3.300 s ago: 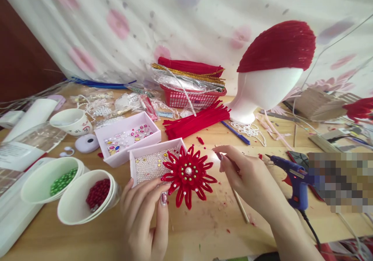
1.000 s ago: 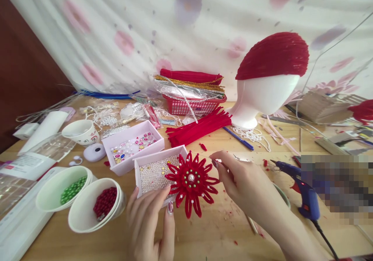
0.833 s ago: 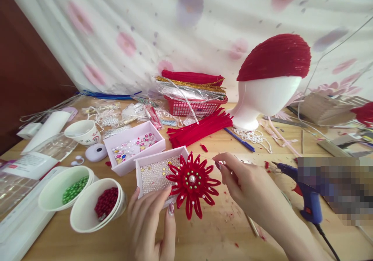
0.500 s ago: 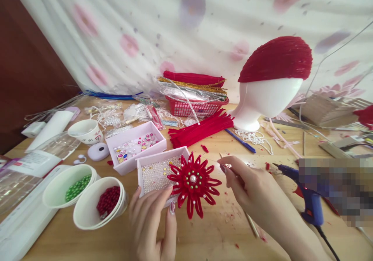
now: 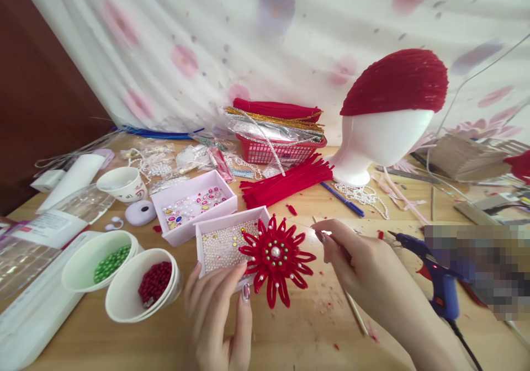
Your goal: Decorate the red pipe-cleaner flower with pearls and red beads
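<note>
Red flower (image 5: 276, 263): centre beaded, lower petals (image 5: 284, 295) seemingly unfinished; my right hand (image 5: 351, 260) pinches a thin strand (image 5: 304, 226), left hand's (image 5: 219, 302) hold unclear.

the red flower (image 5: 270, 266) looks fuzzy and matt, its pearls (image 5: 275, 252) glossy, the table (image 5: 306, 338) smooth wood

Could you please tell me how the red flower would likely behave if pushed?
The red flower is probably light for its size, since its petals are thin loops. They may bend but seem fairly stiff, fanning without obvious droop. The white beads might catch, sitting raised on it.
</note>
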The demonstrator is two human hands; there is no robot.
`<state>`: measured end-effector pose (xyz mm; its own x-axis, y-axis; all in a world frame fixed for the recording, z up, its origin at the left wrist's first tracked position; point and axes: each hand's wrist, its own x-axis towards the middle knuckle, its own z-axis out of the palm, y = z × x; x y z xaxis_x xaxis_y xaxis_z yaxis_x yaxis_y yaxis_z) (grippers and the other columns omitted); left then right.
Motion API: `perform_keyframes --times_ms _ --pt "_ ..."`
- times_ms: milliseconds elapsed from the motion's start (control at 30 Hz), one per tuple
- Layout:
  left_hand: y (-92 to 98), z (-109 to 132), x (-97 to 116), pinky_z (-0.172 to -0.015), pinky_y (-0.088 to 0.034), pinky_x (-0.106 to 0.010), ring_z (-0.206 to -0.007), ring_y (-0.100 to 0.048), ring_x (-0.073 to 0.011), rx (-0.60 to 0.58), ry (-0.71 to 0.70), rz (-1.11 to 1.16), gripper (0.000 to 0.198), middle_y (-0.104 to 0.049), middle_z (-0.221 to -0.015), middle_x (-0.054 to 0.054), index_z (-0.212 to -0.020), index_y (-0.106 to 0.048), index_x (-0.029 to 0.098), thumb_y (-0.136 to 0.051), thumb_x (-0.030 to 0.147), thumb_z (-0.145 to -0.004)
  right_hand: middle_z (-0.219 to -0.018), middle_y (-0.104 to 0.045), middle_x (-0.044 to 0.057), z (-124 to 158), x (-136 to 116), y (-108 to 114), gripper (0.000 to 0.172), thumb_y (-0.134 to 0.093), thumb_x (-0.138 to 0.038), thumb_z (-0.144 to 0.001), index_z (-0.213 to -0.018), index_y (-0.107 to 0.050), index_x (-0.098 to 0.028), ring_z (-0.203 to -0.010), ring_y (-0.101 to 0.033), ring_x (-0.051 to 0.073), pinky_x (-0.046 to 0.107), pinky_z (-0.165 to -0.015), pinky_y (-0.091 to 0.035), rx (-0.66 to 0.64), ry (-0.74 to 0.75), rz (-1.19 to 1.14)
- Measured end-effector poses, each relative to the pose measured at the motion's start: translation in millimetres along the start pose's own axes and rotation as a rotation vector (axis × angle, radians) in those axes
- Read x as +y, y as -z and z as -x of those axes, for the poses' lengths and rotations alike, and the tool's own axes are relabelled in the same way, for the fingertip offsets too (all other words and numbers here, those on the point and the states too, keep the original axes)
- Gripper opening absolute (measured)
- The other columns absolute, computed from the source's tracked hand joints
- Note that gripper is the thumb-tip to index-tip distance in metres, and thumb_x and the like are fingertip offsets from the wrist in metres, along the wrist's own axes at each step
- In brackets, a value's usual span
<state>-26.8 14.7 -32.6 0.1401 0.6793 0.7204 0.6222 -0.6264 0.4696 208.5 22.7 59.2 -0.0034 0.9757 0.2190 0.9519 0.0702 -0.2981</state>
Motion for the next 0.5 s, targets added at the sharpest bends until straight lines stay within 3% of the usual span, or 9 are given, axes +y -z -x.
perform_keyframes --times_ms 500 --pt "-0.2 0.4 1.2 -0.118 -0.033 -0.042 -0.101 -0.065 -0.0181 0.004 0.016 -0.008 0.038 -0.071 -0.103 -0.009 -0.122 -0.063 0.013 -0.057 0.001 -0.087 -0.057 -0.062 -0.003 -2.9 1.6 -2.4 0.022 -0.041 -0.027 -0.100 -0.100 -0.062 -0.023 -0.046 -0.058 0.016 0.026 -0.048 -0.036 -0.002 0.019 -0.022"
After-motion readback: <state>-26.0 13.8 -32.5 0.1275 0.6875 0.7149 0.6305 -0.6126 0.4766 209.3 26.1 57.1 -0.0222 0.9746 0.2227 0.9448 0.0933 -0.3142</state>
